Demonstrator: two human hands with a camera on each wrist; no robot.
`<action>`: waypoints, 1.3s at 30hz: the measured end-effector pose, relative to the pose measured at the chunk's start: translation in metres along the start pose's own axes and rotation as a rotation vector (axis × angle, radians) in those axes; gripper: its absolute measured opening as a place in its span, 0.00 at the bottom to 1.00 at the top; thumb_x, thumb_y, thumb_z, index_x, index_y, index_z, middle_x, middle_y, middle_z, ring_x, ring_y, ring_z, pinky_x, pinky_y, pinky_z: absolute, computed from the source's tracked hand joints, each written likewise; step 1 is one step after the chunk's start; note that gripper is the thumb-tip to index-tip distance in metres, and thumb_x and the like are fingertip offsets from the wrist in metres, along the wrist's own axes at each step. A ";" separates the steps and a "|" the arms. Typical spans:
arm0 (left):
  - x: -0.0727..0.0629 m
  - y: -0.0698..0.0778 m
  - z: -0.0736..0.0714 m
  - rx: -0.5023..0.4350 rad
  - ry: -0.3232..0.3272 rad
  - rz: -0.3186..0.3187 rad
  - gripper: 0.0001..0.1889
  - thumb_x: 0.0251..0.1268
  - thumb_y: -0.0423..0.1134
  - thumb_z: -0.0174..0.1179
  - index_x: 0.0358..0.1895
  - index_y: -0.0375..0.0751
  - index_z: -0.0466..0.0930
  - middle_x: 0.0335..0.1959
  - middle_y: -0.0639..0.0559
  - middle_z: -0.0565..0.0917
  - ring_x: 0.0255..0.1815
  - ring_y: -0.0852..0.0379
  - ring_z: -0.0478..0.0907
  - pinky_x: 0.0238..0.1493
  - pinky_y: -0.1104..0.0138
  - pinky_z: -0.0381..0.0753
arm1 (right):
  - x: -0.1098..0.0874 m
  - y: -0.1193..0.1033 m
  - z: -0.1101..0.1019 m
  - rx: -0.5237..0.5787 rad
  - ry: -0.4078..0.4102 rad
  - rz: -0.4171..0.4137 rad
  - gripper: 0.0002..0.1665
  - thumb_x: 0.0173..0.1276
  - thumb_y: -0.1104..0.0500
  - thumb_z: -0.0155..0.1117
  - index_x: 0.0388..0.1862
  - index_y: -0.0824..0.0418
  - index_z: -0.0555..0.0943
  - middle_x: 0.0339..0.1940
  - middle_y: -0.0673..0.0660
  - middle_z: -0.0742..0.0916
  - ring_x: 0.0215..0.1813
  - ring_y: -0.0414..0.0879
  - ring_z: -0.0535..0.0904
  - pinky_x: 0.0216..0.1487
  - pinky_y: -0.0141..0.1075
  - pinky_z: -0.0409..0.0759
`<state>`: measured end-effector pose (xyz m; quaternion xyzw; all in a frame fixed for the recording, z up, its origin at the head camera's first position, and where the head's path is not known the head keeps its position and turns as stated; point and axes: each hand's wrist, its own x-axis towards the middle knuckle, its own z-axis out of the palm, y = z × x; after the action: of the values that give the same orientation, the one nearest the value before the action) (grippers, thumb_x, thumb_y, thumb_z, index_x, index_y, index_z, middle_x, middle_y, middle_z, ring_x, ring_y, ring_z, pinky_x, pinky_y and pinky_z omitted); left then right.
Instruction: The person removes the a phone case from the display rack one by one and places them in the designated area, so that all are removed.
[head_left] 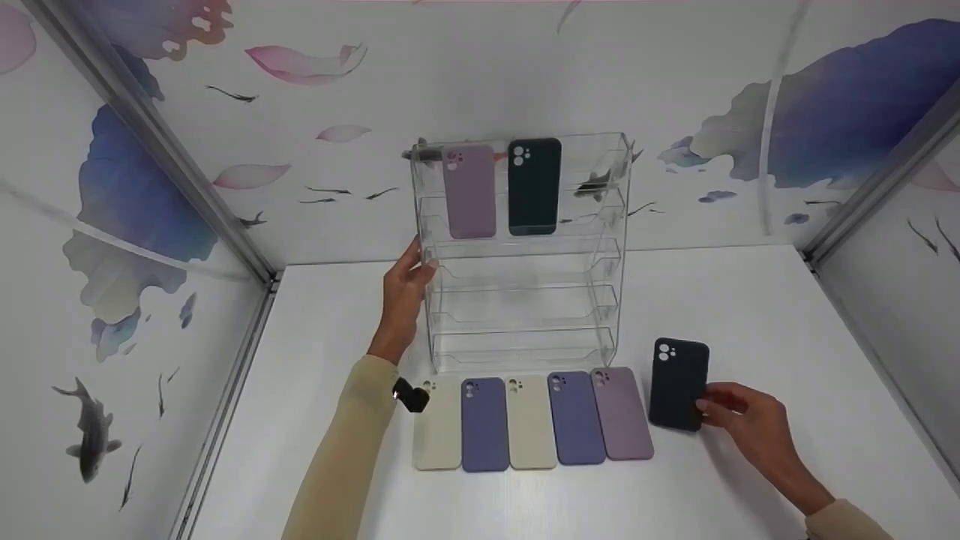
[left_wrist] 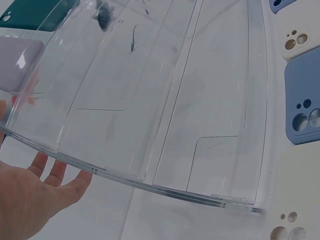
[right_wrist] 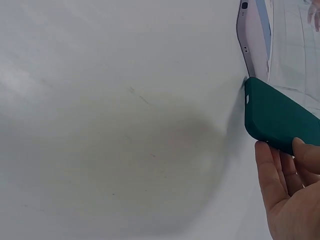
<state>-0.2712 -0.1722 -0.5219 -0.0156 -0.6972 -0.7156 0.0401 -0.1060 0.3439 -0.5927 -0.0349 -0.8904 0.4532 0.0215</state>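
Observation:
My right hand (head_left: 754,427) pinches a dark green phone case (head_left: 679,385) by its right edge, thumb in front. That case (right_wrist: 280,112) appears tilted above the white table in the right wrist view. At the left side of a clear acrylic display rack (head_left: 525,345), my left hand (head_left: 405,292) grips the side panel. Its fingers (left_wrist: 55,172) meet the rack's edge in the left wrist view. On the rack's upper part stand a pinkish-purple phone case (head_left: 471,192) and another dark green phone case (head_left: 534,187), side by side.
Before the rack lies a row of phone cases: a cream one (head_left: 438,427), a blue-purple one (head_left: 485,427), another cream one (head_left: 532,427), another blue-purple one (head_left: 577,420) and a pinkish-purple one (head_left: 624,416). Patterned walls (head_left: 300,150) enclose the white table (head_left: 330,307).

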 end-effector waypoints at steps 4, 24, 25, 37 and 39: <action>-0.001 0.000 -0.001 -0.005 -0.001 0.000 0.34 0.88 0.47 0.58 0.90 0.55 0.60 0.80 0.48 0.73 0.77 0.48 0.72 0.82 0.35 0.61 | -0.001 0.002 0.001 0.028 -0.032 0.037 0.21 0.76 0.69 0.74 0.65 0.73 0.85 0.55 0.70 0.91 0.47 0.39 0.90 0.45 0.31 0.90; -0.002 0.000 -0.001 -0.017 -0.008 0.011 0.35 0.88 0.46 0.58 0.90 0.53 0.59 0.78 0.47 0.74 0.77 0.47 0.73 0.81 0.32 0.60 | 0.006 0.009 0.003 0.035 -0.144 0.083 0.22 0.76 0.71 0.72 0.65 0.79 0.83 0.51 0.69 0.91 0.46 0.47 0.92 0.44 0.36 0.91; -0.002 0.000 -0.001 -0.015 -0.006 0.011 0.35 0.88 0.46 0.58 0.90 0.53 0.59 0.78 0.48 0.74 0.77 0.47 0.73 0.81 0.32 0.60 | 0.006 0.009 0.003 0.034 -0.155 0.091 0.22 0.76 0.70 0.72 0.65 0.79 0.83 0.51 0.69 0.91 0.47 0.49 0.92 0.45 0.36 0.92; -0.002 0.000 0.000 -0.019 0.003 0.003 0.35 0.87 0.46 0.60 0.90 0.53 0.60 0.78 0.47 0.74 0.77 0.47 0.73 0.81 0.33 0.62 | 0.010 0.013 0.004 -0.007 -0.243 0.145 0.23 0.78 0.68 0.71 0.65 0.81 0.82 0.52 0.70 0.91 0.46 0.52 0.91 0.43 0.36 0.91; -0.002 0.001 0.000 -0.012 0.003 0.004 0.35 0.87 0.46 0.59 0.90 0.53 0.60 0.79 0.48 0.74 0.77 0.48 0.73 0.81 0.34 0.62 | 0.010 0.014 0.005 -0.016 -0.238 0.140 0.22 0.78 0.68 0.72 0.65 0.80 0.83 0.52 0.70 0.91 0.46 0.52 0.91 0.43 0.37 0.91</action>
<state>-0.2693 -0.1725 -0.5213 -0.0160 -0.6928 -0.7197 0.0426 -0.1159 0.3485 -0.6066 -0.0432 -0.8858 0.4473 -0.1161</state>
